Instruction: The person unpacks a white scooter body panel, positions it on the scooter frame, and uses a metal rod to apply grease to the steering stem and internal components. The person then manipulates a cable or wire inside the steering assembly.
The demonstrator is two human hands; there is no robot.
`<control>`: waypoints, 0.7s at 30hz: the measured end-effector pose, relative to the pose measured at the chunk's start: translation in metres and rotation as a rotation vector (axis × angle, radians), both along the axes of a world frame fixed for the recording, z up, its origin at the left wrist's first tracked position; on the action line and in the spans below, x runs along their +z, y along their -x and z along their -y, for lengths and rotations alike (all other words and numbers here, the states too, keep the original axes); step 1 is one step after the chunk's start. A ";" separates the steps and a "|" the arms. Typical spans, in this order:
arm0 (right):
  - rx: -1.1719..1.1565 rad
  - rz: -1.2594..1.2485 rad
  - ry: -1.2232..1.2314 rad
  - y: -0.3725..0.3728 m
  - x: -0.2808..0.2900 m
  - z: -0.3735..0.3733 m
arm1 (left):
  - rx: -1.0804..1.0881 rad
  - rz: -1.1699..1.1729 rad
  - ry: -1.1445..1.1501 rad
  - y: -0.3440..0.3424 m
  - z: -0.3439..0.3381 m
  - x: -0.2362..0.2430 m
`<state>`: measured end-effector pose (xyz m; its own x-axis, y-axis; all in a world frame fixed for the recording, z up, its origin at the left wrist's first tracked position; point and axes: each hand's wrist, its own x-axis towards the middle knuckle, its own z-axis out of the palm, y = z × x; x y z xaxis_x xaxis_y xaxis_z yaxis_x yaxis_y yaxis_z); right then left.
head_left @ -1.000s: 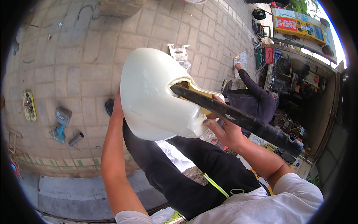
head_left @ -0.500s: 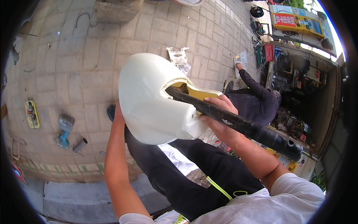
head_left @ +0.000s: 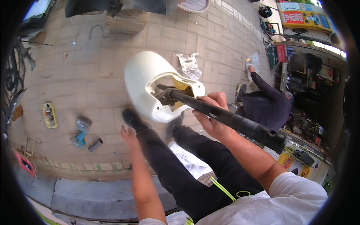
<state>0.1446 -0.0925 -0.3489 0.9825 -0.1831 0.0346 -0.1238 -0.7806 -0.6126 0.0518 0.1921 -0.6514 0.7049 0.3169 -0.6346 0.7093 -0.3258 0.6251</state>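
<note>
My right hand (head_left: 213, 114) is wrapped round a black metal tube (head_left: 240, 123), which slants from the lower right up into a cream-white plastic scooter fender (head_left: 144, 71). A round toothed-looking collar (head_left: 171, 93) shows on the tube inside the fender's opening; the tube's deeper end is hidden there. Just left of my knee and slightly blurred, my left hand (head_left: 130, 138) hangs apart from the fender with its fingers spread and nothing in them.
A blue cordless power tool (head_left: 79, 138), a short metal pipe (head_left: 95, 145) and a yellow tray of parts (head_left: 49, 115) lie at left. Beyond the fender are a white bracket (head_left: 188, 63) and a wooden block (head_left: 125, 22). A person in dark clothes (head_left: 266, 105) crouches at right by a cluttered cabinet (head_left: 311, 90).
My left hand has let go of the fender and dropped away, down and left. The fender has turned, showing more of its opening, and the tube's outer end has shifted left.
</note>
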 end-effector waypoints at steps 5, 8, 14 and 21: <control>0.054 0.121 0.010 -0.006 -0.013 0.007 | 0.043 0.059 0.165 0.004 0.008 0.112; 0.079 0.132 0.007 -0.011 -0.014 0.005 | 0.049 0.045 0.247 -0.032 0.033 0.159; 0.008 0.248 0.046 -0.001 -0.030 0.021 | -0.553 0.323 0.020 -0.095 0.068 0.167; 0.046 0.627 0.062 -0.054 -0.061 0.025 | -0.970 0.723 -0.023 -0.170 0.061 0.084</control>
